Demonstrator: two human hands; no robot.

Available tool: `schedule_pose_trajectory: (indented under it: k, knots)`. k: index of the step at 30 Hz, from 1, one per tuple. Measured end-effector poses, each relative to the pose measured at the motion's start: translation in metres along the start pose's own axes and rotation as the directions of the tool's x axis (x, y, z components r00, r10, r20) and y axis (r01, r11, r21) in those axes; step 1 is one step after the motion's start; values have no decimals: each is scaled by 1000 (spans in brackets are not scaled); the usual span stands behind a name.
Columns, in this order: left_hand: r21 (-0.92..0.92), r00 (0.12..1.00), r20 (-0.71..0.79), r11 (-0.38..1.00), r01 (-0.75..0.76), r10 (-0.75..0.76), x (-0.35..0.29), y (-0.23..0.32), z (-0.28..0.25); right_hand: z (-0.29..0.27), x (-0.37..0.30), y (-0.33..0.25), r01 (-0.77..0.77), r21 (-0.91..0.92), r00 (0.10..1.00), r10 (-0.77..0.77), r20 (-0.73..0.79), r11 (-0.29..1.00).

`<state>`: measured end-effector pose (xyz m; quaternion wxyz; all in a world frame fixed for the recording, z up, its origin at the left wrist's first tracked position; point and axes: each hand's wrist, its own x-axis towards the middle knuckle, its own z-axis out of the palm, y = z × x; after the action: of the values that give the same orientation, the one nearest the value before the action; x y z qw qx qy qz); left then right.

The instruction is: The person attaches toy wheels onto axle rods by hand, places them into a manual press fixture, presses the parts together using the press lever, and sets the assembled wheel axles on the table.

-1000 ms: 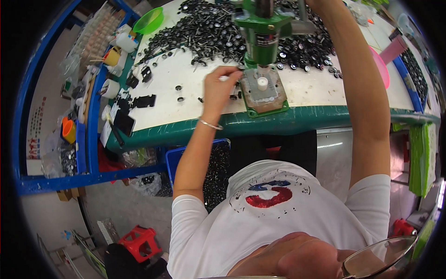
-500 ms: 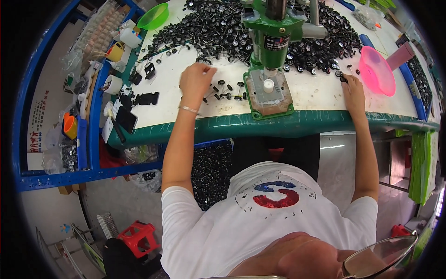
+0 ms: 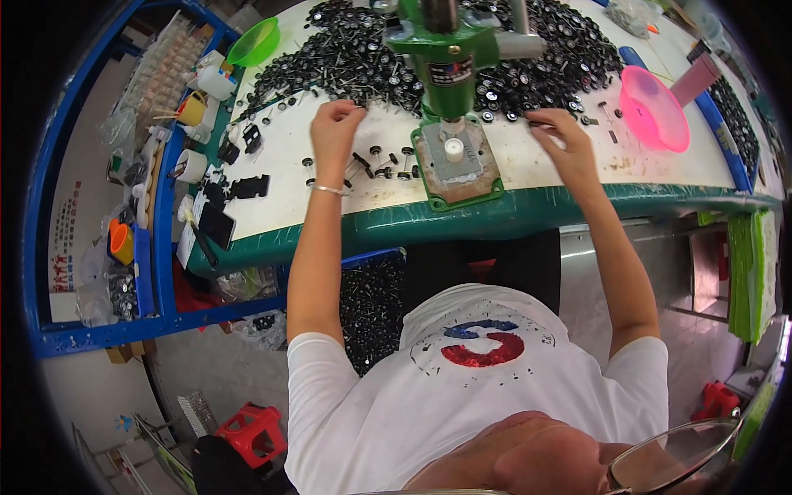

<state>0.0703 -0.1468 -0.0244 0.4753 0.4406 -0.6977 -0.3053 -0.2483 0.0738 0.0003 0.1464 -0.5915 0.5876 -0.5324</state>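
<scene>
A large heap of small black wheels [image 3: 346, 62], many on thin metal axles, covers the far part of the white table. By its front edge, left of the green bench press [image 3: 451, 87], is my left hand [image 3: 334, 128]. Its fingers are pinched together; what they hold, if anything, is hidden. My right hand [image 3: 565, 140] reaches to the heap's edge right of the press, thumb and fingers apart, fingertips beside loose wheels. Between my left hand and the press lie several wheel-and-axle sets [image 3: 379, 165]. A small white cylindrical piece [image 3: 454, 150] stands on the press's base plate [image 3: 474, 175].
A pink bowl [image 3: 656, 111] lies tipped at the right, beside a blue edge strip [image 3: 722, 136]. A green bowl [image 3: 254, 43] sits far left. Black plastic parts [image 3: 249, 187] and a phone [image 3: 217, 225] lie near the left edge. Below is a bin of wheels [image 3: 371, 309].
My right hand has moved left, from beside the pink bowl to the heap's edge nearer the press. My left hand stays pinched near the heap. The whole view has shifted slightly.
</scene>
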Motion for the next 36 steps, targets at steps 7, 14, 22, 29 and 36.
schedule_pose_trajectory:
  k: [7, 14, 22, 29, 36]
  knots:
    - [-494, 872, 417, 740, 456, -258, -38, 52, -21, 62, 8, -45, 20, 145, 967, -56, 247, 989]
    - [-541, 863, 455, 702, 463, -218, -70, 88, -3, 70, 10, -46, -52, 51, 949, 34, 313, 997]
    - [-567, 900, 422, 742, 358, -112, -87, 99, 42, 78, 3, -30, -242, 263, 932, 149, 331, 934]
    - [-666, 916, 392, 663, 343, -80, -89, 102, 66, 18, 57, -26, -166, 307, 986, 153, 66, 937]
    - [-688, 928, 367, 651, 320, -68, -89, 105, 70, -20, 173, -175, -38, 788, 992, 117, -44, 614]
